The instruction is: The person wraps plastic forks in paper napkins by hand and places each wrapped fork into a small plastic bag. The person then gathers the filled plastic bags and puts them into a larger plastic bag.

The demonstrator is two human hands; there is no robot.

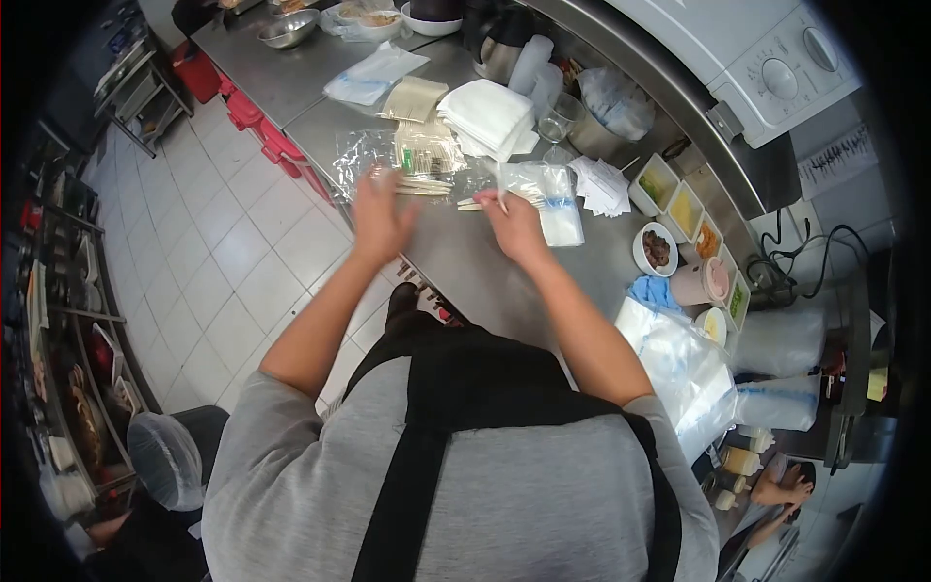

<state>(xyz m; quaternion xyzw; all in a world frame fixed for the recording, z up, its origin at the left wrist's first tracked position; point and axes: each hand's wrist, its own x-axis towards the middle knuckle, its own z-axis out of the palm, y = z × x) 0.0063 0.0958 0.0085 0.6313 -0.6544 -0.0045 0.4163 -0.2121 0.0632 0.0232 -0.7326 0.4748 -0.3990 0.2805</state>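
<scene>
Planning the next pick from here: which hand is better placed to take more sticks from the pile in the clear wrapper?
Probably the left hand: it hovers open right over the wooden sticks on the clear wrapper. The right hand already pinches a stick beside the small plastic bag.

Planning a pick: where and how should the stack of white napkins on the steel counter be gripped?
Grip the stack of white napkins at its near corner edge, coming from the person's side. It lies flat with layered edges exposed there; a glass and containers crowd the far side.
</scene>
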